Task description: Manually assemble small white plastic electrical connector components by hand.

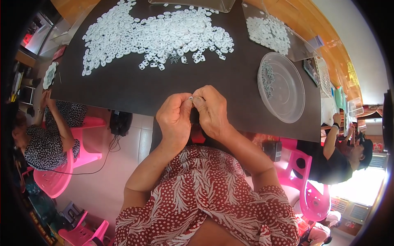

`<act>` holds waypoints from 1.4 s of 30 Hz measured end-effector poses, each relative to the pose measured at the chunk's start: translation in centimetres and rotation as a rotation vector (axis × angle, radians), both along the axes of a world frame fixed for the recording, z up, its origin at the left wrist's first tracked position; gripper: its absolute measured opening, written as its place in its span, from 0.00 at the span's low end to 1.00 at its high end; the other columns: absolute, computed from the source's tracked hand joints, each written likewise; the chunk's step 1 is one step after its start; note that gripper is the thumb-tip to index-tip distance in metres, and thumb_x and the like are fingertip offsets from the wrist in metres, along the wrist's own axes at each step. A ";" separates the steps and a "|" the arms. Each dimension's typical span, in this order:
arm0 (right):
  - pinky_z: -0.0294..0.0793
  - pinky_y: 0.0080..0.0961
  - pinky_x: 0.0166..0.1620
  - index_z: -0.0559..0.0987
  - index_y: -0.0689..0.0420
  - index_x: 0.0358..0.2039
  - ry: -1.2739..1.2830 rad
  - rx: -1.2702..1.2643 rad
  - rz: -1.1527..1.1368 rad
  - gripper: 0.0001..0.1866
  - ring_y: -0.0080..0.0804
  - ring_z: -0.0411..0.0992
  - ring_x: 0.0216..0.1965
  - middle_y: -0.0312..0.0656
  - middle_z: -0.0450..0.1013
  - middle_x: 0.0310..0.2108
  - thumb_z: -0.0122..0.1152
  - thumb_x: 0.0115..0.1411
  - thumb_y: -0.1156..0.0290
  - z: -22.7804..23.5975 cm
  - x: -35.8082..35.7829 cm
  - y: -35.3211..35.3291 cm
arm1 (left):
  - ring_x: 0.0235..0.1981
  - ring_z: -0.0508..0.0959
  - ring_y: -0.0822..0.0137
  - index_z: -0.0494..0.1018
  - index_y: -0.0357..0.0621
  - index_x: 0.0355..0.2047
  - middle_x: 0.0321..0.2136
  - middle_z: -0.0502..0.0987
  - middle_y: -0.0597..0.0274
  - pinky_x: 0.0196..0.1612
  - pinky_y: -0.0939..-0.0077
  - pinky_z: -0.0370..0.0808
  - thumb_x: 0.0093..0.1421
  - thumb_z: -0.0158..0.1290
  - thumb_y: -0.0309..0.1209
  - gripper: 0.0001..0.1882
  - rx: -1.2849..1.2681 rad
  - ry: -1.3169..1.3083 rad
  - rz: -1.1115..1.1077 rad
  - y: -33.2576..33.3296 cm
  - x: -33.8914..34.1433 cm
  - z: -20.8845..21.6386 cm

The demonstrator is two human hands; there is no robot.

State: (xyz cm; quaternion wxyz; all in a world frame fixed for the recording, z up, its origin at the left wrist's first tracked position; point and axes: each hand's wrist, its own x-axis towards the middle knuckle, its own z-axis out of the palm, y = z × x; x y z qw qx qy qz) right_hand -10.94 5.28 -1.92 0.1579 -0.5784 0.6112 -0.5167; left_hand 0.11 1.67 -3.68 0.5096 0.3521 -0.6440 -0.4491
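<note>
My left hand and my right hand meet fingertip to fingertip just over the table's near edge. Both are closed in a pinch on a small white plastic piece, mostly hidden by the thumbs and fingers. Beyond them lies a wide heap of small white oval plastic pieces, many with two holes. At the heap's near edge rests a little cluster of grey metal pins or screws. To the right, a round clear plastic lid or shallow tray holds more such grey metal bits along its left side.
A clear bin of white pieces stands at the far right of the dark table, near a phone and white basket. Another clear tray sits at the back. Two people sit left and right on pink chairs.
</note>
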 end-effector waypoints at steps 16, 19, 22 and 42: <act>0.69 0.35 0.33 0.77 0.61 0.28 0.176 -0.012 -0.162 0.04 0.46 0.70 0.30 0.47 0.72 0.25 0.57 0.51 0.76 0.8 -4.0 -1.8 | 0.22 0.70 0.79 0.73 0.35 0.34 0.25 0.75 0.64 0.25 0.88 0.66 0.58 0.51 0.23 0.04 0.509 0.341 -0.221 -2.4 0.4 1.1; 0.69 0.36 0.34 0.77 0.60 0.27 0.180 0.031 -0.244 0.04 0.46 0.70 0.31 0.47 0.72 0.26 0.58 0.49 0.77 0.2 -7.2 -3.2 | 0.21 0.70 0.77 0.73 0.33 0.34 0.24 0.75 0.61 0.24 0.87 0.66 0.58 0.52 0.23 0.05 0.514 0.387 -0.250 -2.9 0.2 0.9; 0.70 0.31 0.35 0.79 0.60 0.30 0.429 0.046 -0.384 0.06 0.42 0.72 0.31 0.47 0.73 0.27 0.58 0.49 0.76 -0.5 -9.9 -4.8 | 0.21 0.70 0.77 0.73 0.33 0.33 0.24 0.75 0.61 0.23 0.87 0.66 0.57 0.52 0.23 0.06 0.508 0.358 -0.251 -3.3 -0.1 0.6; 0.68 0.38 0.34 0.76 0.57 0.24 0.565 0.096 -0.334 0.05 0.46 0.69 0.31 0.48 0.71 0.26 0.60 0.44 0.74 -1.2 -12.8 -7.5 | 0.22 0.71 0.77 0.73 0.33 0.34 0.25 0.76 0.60 0.24 0.87 0.67 0.58 0.53 0.24 0.07 0.450 0.360 -0.242 -2.8 0.2 0.1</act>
